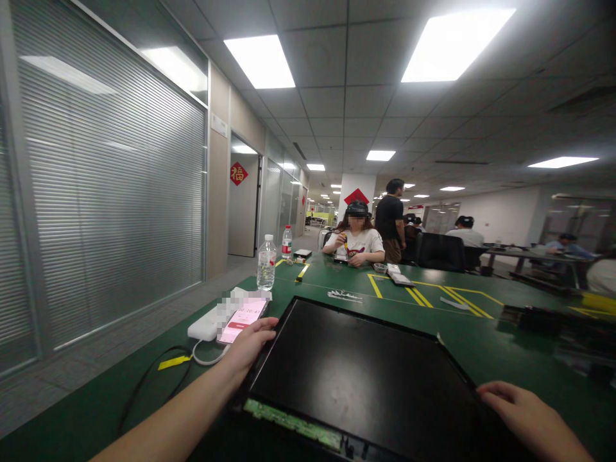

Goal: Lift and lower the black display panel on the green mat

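A large black LCD screen panel (366,366) lies tilted in front of me, with a thin dark frame round its edge. Along its near edge runs an exposed green circuit board (293,423). My left hand (255,337) is closed on the panel's left edge, fingertips at the rim. At the right edge, my right hand (513,401) grips the rim, its fingers partly hidden behind the frame. Just beyond my left hand rests a phone (243,319) with a lit pink screen, leaning by a white power bank (205,326) with a white cable.
The green table (158,391) carries a water bottle (266,264), a black cable with a yellow tag (174,362), and yellow tape markings (418,295). Across it, a person (356,240) works with a yellow-handled tool. Dark parts (539,327) lie at the right.
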The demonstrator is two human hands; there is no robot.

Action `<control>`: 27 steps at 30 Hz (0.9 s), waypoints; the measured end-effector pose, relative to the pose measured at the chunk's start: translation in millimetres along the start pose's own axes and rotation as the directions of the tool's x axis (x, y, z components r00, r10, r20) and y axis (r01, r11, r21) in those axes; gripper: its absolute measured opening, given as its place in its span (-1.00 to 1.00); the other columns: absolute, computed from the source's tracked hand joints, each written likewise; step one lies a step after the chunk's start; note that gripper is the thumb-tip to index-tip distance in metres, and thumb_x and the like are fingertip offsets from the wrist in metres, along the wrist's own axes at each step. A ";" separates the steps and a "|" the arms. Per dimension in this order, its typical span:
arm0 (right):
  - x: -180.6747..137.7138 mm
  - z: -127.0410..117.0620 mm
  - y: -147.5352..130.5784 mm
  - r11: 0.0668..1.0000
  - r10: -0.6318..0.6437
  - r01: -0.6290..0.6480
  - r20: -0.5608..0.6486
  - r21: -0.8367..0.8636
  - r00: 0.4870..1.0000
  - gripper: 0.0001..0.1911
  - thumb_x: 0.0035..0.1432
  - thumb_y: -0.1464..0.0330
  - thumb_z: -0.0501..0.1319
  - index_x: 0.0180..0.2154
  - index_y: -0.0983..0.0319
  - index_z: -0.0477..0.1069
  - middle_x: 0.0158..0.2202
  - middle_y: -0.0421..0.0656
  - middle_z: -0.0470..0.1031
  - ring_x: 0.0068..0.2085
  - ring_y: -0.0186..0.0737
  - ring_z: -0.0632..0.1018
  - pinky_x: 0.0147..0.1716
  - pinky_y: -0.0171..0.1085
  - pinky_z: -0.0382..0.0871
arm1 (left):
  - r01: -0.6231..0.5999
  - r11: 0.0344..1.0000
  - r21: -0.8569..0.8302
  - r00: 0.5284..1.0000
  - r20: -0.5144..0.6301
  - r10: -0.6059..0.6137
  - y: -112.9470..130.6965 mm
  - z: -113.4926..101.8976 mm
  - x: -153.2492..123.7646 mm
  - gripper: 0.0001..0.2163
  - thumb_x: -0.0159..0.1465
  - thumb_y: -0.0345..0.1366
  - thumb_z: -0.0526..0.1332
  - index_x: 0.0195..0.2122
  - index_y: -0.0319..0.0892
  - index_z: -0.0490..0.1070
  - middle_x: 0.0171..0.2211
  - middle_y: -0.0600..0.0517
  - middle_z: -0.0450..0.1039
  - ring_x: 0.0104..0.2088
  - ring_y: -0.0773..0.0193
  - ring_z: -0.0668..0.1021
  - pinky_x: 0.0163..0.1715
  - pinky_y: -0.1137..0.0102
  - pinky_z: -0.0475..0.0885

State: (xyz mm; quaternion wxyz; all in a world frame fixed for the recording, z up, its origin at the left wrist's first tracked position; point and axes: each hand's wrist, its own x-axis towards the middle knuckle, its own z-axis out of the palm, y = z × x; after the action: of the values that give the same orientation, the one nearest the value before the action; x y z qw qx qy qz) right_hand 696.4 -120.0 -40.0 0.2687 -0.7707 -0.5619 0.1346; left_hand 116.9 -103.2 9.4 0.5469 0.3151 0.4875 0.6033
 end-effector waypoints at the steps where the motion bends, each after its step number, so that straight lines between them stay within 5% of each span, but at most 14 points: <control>1: -0.4 -0.5 -0.7 1.000 -0.003 0.003 0.003 0.001 1.000 -0.68 -0.06 -0.02 0.25 -0.41 -0.06 0.71 -0.25 -0.06 0.81 -0.17 0.29 0.77 -0.14 0.06 0.66 | 0.008 1.000 -0.014 1.000 0.002 -0.008 0.6 1.0 -0.9 -0.74 0.15 -0.68 0.30 -0.27 -0.19 0.61 -0.33 0.01 0.74 -0.41 0.24 0.72 -0.35 0.41 0.58; 16: -5.5 1.3 -8.8 1.000 0.019 -0.019 0.003 0.020 1.000 -0.65 -0.07 -0.02 0.22 -0.41 -0.06 0.71 -0.22 -0.07 0.81 -0.12 0.27 0.77 -0.03 0.07 0.63 | 0.050 0.987 -0.150 0.998 0.051 -0.043 -10.3 -3.2 11.8 -0.49 0.17 -0.68 0.36 0.13 -0.16 0.49 0.00 -0.13 0.75 -0.29 0.14 0.81 -0.33 0.38 0.67; 20: -9.3 3.7 -11.9 0.999 0.045 -0.045 -0.050 -0.005 0.998 -0.66 -0.08 -0.02 0.20 -0.43 -0.05 0.70 -0.24 -0.07 0.81 -0.12 0.27 0.76 -0.07 0.06 0.61 | 0.028 0.989 -0.146 0.986 0.169 -0.003 -19.5 -10.5 19.1 -0.40 0.10 -0.60 0.51 0.15 -0.11 0.49 0.09 -0.12 0.74 -0.23 0.11 0.82 -0.27 0.36 0.70; 27: -17.3 -2.7 -24.6 0.998 0.068 -0.068 -0.034 0.001 0.997 -0.62 -0.11 -0.02 0.17 -0.44 -0.05 0.70 -0.24 -0.08 0.81 -0.11 0.29 0.75 -0.05 0.08 0.58 | 0.098 0.991 -0.094 0.992 0.090 -0.089 -14.2 -3.1 8.1 -0.34 0.14 -0.51 0.54 0.27 -0.18 0.46 -0.19 -0.10 0.80 -0.47 0.12 0.77 -0.42 0.33 0.66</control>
State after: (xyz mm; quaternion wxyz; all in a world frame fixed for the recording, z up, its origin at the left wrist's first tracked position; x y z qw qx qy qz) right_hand 672.5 -131.4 -25.4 0.2735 -0.7916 -0.5306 0.1304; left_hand 117.4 -97.2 -6.0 0.6099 0.2903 0.4477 0.5860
